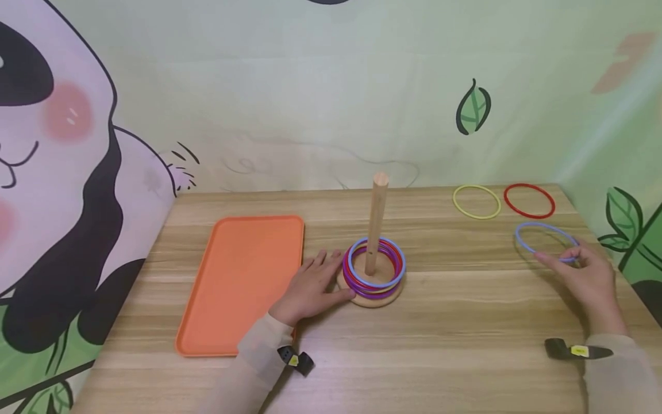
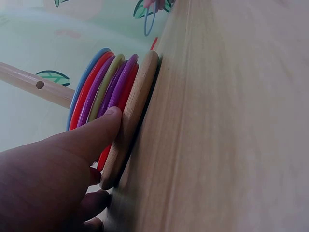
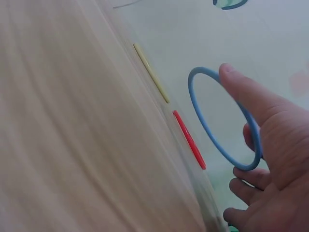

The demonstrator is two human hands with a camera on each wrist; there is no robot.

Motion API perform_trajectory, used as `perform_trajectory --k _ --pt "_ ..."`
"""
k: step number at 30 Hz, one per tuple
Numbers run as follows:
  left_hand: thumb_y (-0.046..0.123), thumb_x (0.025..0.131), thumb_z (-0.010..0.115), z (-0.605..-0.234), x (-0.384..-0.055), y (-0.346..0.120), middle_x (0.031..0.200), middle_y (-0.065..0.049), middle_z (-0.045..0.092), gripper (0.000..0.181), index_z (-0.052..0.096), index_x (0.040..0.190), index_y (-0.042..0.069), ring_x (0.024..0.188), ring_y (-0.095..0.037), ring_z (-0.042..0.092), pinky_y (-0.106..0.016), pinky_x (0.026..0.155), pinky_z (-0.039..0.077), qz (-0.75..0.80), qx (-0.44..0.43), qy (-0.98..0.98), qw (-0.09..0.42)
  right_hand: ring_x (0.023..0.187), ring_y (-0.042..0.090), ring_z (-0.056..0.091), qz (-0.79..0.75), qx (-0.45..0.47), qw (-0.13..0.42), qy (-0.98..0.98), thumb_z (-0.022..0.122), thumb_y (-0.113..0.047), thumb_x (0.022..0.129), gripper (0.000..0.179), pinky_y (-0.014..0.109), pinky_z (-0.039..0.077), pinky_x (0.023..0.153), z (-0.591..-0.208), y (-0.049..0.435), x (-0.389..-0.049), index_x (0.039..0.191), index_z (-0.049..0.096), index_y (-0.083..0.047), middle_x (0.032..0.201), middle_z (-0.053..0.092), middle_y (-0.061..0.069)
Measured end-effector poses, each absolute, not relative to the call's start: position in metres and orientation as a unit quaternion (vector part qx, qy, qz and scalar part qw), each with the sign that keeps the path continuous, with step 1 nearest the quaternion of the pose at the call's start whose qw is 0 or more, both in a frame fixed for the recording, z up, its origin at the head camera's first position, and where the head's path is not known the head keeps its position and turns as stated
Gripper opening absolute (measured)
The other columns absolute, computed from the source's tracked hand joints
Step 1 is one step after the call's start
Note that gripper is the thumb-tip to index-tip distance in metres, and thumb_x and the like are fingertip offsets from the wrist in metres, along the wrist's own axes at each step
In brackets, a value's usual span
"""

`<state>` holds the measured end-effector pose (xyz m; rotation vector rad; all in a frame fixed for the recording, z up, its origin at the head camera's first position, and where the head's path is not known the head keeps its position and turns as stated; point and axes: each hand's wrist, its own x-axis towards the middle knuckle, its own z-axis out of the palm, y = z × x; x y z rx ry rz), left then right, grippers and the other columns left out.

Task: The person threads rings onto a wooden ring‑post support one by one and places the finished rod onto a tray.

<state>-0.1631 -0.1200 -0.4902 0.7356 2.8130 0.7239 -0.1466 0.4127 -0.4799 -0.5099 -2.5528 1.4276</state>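
Observation:
A wooden peg (image 1: 377, 213) rises from a round wooden base (image 1: 380, 302) in the middle of the table. Blue, red, purple and yellow rings (image 2: 94, 92) are stacked around its foot, a blue one on top. My left hand (image 1: 312, 287) rests against the left side of this stand, its thumb touching the edge of the stack and its fingers extended. Over at the right, my right hand (image 1: 589, 276) holds another blue ring (image 3: 200, 116) between thumb and fingers, tilted and raised off the table. Its other fingers are loosely bent.
A yellow ring (image 1: 477, 217) and a red ring (image 1: 530, 216) lie flat near the table's back right edge. To the left of the stand is an orange tray (image 1: 248, 276). Behind the wooden table (image 1: 439, 356) hangs a printed backdrop (image 1: 289, 103).

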Motion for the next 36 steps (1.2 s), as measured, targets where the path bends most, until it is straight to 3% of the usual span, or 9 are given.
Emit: perform_trajectory --k 9,17,22,30,36 --pt "0.063 0.098 0.064 -0.490 -0.164 -0.120 0.169 -0.013 0.035 0.089 0.029 0.169 0.022 0.159 -0.041 0.021 -0.059 0.128 0.017 0.239 0.244 0.937 0.075 0.159 0.042 0.018 0.471 -0.168 0.114 -0.858 0.083 -0.034 0.093 0.056 0.050 0.012 0.130 -0.468 0.404 -0.154 0.101 0.050 0.010 0.171 0.023 0.020" --pt "0.062 0.098 0.064 -0.488 -0.163 -0.122 0.169 -0.013 0.035 0.089 0.030 0.168 0.020 0.159 -0.042 0.020 -0.059 0.129 0.016 0.242 0.244 0.936 0.075 0.157 0.039 0.027 0.496 -0.165 0.120 -0.844 0.084 -0.028 0.093 0.050 0.027 0.029 0.124 -0.456 0.393 -0.158 0.102 0.049 0.007 0.171 0.028 0.017" --pt "0.062 0.098 0.064 -0.488 -0.163 -0.122 0.169 -0.013 0.034 0.089 0.030 0.169 0.019 0.159 -0.041 0.019 -0.059 0.129 0.015 0.239 0.242 0.937 0.076 0.156 0.036 0.030 0.506 -0.160 0.125 -0.838 0.084 -0.024 0.093 0.044 0.023 0.035 0.119 -0.451 0.384 -0.161 0.101 0.051 0.003 0.170 0.030 0.017" --pt "0.062 0.098 0.064 -0.486 -0.163 -0.121 0.169 -0.014 0.034 0.089 0.029 0.169 0.021 0.159 -0.041 0.019 -0.059 0.129 0.015 0.239 0.243 0.937 0.075 0.158 0.033 0.027 0.507 -0.136 0.140 -0.840 0.084 -0.021 0.093 0.044 0.023 0.028 0.123 -0.446 0.375 -0.161 0.099 0.048 0.004 0.169 0.031 0.021" --pt "0.062 0.098 0.065 -0.487 -0.161 -0.120 0.169 -0.013 0.035 0.089 0.029 0.169 0.021 0.159 -0.041 0.020 -0.058 0.129 0.016 0.239 0.242 0.937 0.076 0.158 0.034 0.026 0.512 -0.129 0.150 -0.836 0.084 -0.018 0.093 0.042 0.009 0.028 0.115 -0.440 0.371 -0.160 0.098 0.048 0.003 0.171 0.030 0.017"
